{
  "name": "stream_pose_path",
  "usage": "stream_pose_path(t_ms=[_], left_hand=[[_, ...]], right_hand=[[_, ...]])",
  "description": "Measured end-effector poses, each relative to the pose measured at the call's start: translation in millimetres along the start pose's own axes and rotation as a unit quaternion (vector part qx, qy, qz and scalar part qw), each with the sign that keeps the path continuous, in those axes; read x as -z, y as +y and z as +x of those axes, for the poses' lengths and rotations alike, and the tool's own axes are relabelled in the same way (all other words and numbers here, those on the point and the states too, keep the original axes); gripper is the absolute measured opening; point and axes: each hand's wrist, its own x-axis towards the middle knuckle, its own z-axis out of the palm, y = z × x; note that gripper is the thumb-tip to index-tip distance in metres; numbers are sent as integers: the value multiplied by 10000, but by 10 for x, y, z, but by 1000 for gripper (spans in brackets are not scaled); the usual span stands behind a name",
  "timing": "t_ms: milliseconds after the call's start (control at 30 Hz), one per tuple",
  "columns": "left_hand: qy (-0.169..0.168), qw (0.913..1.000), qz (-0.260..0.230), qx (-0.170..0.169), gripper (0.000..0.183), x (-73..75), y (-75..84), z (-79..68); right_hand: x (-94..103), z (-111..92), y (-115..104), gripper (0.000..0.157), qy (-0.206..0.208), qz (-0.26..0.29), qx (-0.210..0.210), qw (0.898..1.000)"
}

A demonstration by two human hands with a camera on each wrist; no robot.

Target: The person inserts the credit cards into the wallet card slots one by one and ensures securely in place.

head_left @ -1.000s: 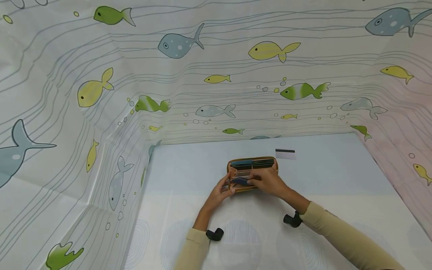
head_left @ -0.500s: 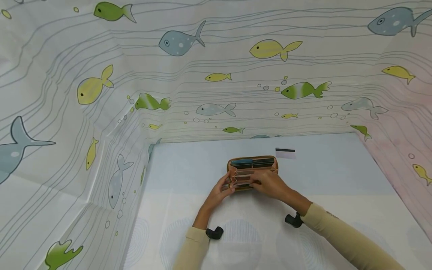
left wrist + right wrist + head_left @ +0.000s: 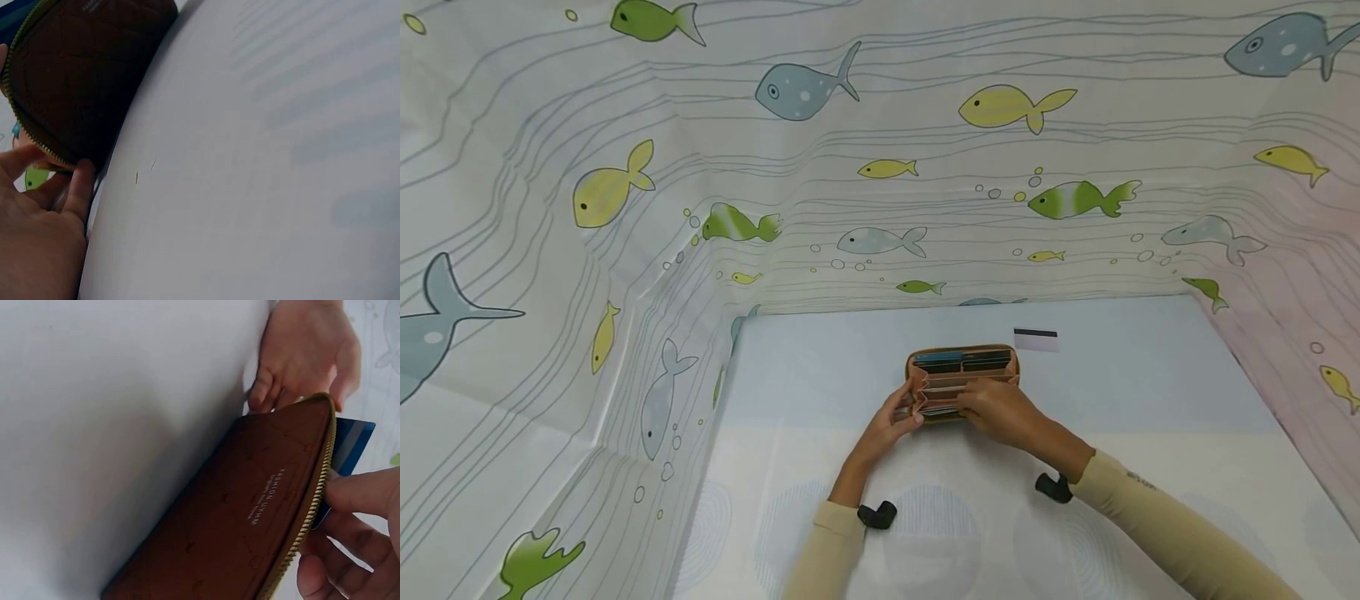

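A brown zip wallet (image 3: 942, 381) stands open on the table, its dividers facing up. Its quilted outer side with a gold zipper (image 3: 312, 509) fills much of the right wrist view. My left hand (image 3: 883, 429) holds the wallet's left end, thumb and fingers on either side of the corner. At the front compartment, my right hand (image 3: 1003, 412) pinches a dark blue card (image 3: 353, 445) with a grey stripe, which sticks up past the zipper edge. The card's lower part is hidden behind the wallet's side. Several cards (image 3: 985, 361) fill the rear slots.
A pale card with a black stripe (image 3: 1036, 340) lies flat on the table behind and right of the wallet. Fish-patterned sheeting (image 3: 880, 200) rises behind the table and along both sides. Black wrist cameras (image 3: 877, 515) sit at both cuffs.
The blue card, tilted and plainly seen above the front compartment a second ago, has gone lower and out of sight in the head view. My right hand shifted slightly; the left stayed put.
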Motion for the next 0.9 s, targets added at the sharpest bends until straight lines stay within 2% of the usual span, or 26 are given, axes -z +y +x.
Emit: stream_pose_path(t_ms=[233, 467, 733, 900], left_hand=[[46, 9999, 30, -106, 75, -12, 14, -10], [38, 9998, 75, -159, 75, -13, 25, -15], [33, 9996, 132, -235, 75, -12, -1, -8], [95, 9990, 107, -432, 75, -8, -30, -4]], right_hand=[[-3, 23, -75, 11, -211, -640, 72, 9977], [14, 49, -107, 12, -363, -692, 90, 9969], [21, 73, -144, 15, -452, -1092, 464, 9919], [13, 111, -183, 14, -563, -1187, 457, 9903]])
